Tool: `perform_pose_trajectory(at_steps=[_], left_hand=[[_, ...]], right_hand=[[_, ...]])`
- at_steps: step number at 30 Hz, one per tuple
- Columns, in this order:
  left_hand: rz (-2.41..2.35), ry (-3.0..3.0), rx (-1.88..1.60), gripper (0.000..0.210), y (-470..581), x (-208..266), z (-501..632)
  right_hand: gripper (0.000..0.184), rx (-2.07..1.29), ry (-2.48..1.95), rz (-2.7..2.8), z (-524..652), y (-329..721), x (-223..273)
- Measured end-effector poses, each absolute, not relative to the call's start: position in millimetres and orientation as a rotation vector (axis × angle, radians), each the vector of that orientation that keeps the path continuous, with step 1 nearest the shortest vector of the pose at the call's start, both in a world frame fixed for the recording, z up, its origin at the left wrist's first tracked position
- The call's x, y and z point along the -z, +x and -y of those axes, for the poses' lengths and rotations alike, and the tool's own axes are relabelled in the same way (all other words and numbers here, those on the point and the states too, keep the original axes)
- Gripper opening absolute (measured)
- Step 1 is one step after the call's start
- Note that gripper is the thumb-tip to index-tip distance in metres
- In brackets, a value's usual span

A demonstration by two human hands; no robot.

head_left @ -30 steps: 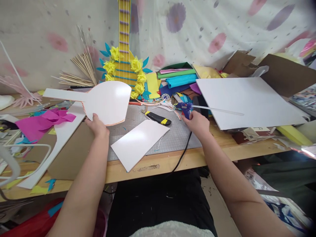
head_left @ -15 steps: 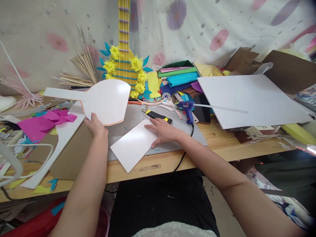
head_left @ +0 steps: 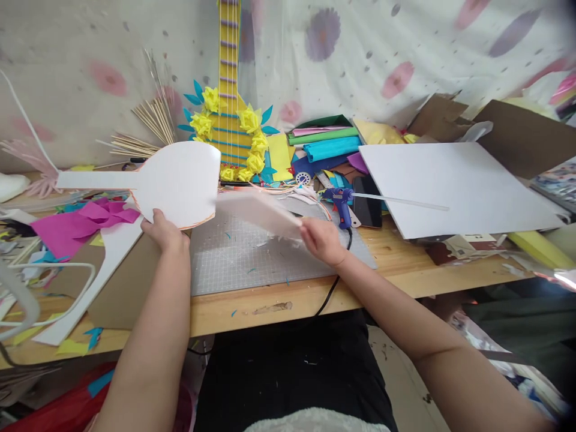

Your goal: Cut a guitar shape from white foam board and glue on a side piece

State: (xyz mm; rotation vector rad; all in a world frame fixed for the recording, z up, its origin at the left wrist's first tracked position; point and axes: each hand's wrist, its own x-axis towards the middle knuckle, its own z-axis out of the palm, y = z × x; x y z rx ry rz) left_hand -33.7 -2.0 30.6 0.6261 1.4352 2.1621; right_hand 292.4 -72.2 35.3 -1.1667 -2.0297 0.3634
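Observation:
My left hand (head_left: 164, 233) grips the lower edge of a white foam board cutout (head_left: 182, 183), shaped like a guitar with a rounded body and a long neck pointing left. Orange marks run along its edge. In my right hand (head_left: 324, 240), closed on its right end, is a smaller white foam board piece (head_left: 261, 213), lifted and tilted over the grey cutting mat (head_left: 243, 270) and blurred by motion. The utility knife is mostly hidden behind that piece. A blue glue gun (head_left: 341, 201) lies just beyond my right hand, with a long glue stick in its back.
A yellow paper guitar (head_left: 231, 126) with yellow flowers stands against the curtain. Bamboo sticks (head_left: 155, 123), magenta paper (head_left: 85, 225) and a brown board (head_left: 121, 288) lie left. A large white board (head_left: 463, 186), a phone (head_left: 368, 201) and rolled coloured paper (head_left: 333, 144) fill the right and back.
My right hand has picked up the smaller white piece from the mat and tilted it up. My left hand has shifted the guitar-shaped cutout to the left.

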Motion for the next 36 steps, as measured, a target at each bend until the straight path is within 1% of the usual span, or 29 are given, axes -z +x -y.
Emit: perform_pose_trajectory(at_steps=[3, 7, 11, 16, 23, 27, 33, 36], left_hand=[[-1.339, 0.539, -2.282, 0.016, -25, -33, 3], [-1.298, 0.574, -2.275, 0.017, -7, -33, 5], [-1.337, 0.643, -2.244, 0.018, 3, -28, 5], [-1.359, 0.709, -2.247, 0.020, 11, -25, 7], [-1.378, 0.738, -2.268, 0.021, 12, -20, 7], [-1.350, 0.694, -2.288, 0.022, 10, -19, 7], [-1.368, 0.753, -2.289, 0.025, 7, -11, 3], [-1.420, 0.761, -2.271, 0.026, 4, -9, 0]], right_hand=[[0.042, -0.359, -1.419, 1.438, 50, 286, -39], [0.035, -0.691, -1.376, 1.164, 10, 265, -29], [0.034, -0.839, -1.298, 1.089, 2, 248, -8], [0.032, -0.922, -1.308, 1.062, 16, 243, 8], [0.033, -0.987, -1.335, 0.938, 19, 238, 8], [0.033, -1.059, -1.298, 0.879, 20, 237, 9], [0.033, -1.066, -1.229, 0.836, 22, 235, 12], [0.040, -1.105, -1.125, 0.846, 25, 236, 7]])
